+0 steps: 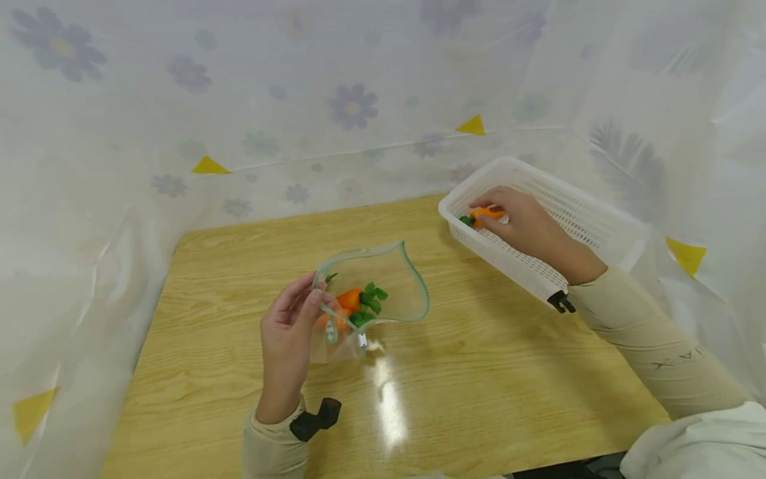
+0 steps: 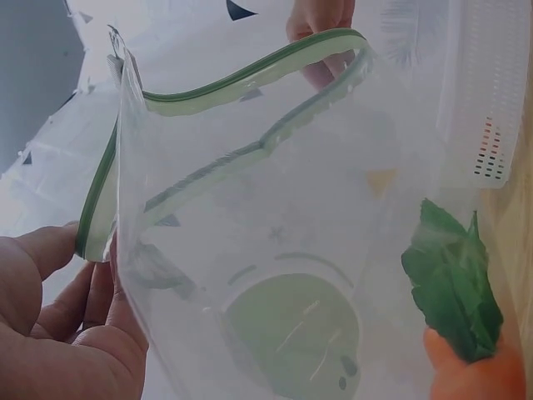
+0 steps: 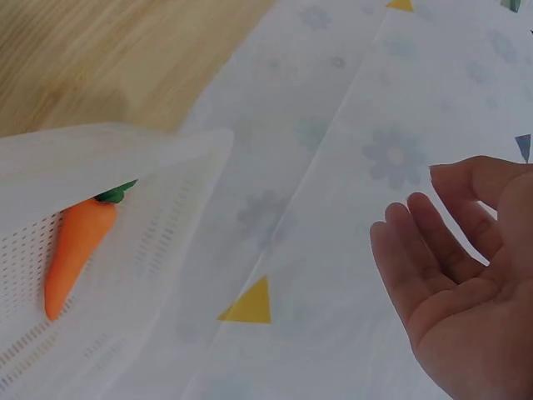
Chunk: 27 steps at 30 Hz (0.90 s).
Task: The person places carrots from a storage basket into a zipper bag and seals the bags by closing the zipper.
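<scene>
My left hand [image 1: 291, 326] pinches the rim of a clear zip bag [image 1: 397, 283] between thumb and fingers. The bag's green-edged mouth gapes toward the right. Inside lie orange toy carrots [image 1: 350, 299] with green leafy tops; one carrot [image 2: 479, 379] shows through the plastic in the left wrist view. My right hand [image 1: 523, 216] is over the white basket, fingers and thumb spread about another toy carrot [image 1: 487, 213]. In the right wrist view, that hand [image 3: 466, 275] has loosely bent fingers with nothing between them, and the carrot [image 3: 79, 250] lies in the basket.
The white perforated basket [image 1: 634, 246] stands at the right rear of the wooden table [image 1: 467, 392]. Pale flower-printed sheeting [image 1: 353, 60] with yellow triangles surrounds the table. Black wrist mounts [image 1: 315, 419] sit on both sleeves.
</scene>
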Available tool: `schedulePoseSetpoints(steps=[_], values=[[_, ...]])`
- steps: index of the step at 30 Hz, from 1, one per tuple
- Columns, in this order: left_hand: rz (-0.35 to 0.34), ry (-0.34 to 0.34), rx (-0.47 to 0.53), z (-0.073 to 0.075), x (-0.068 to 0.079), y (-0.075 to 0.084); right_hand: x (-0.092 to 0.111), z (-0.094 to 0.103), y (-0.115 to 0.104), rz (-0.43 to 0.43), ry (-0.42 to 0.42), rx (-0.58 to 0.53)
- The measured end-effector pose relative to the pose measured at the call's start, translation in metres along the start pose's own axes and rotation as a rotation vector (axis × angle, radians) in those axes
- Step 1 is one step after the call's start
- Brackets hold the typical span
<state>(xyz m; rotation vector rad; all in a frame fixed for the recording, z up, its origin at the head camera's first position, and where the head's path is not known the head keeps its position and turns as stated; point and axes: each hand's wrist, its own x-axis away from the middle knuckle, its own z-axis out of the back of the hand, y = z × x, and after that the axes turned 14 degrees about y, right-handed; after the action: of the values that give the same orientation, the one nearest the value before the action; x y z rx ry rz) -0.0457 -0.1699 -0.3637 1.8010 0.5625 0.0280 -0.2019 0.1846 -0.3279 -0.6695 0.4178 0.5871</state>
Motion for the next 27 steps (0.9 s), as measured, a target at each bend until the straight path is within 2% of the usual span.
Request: schedulePoseSetpoints(steps=[5,12,19,23,27], values=[[0.003,0.006,-0.012,0.001,0.001,-0.001,-0.017,-0.009,0.022,-0.104,-0.135,0.032],[0.009,0.019,-0.02,0.001,0.003,-0.001,-0.032,-0.017,0.052,-0.125,-0.295,0.133],[-0.015,0.011,-0.006,-0.001,0.004,-0.002,-0.042,-0.027,0.078,-0.198,-0.499,0.183],[-0.024,0.004,0.001,-0.002,0.003,-0.003,-0.043,-0.033,0.09,-0.21,-0.574,0.197],[-0.021,0.003,0.006,-0.002,0.004,-0.004,-0.043,-0.036,0.099,-0.233,-0.613,0.211]])
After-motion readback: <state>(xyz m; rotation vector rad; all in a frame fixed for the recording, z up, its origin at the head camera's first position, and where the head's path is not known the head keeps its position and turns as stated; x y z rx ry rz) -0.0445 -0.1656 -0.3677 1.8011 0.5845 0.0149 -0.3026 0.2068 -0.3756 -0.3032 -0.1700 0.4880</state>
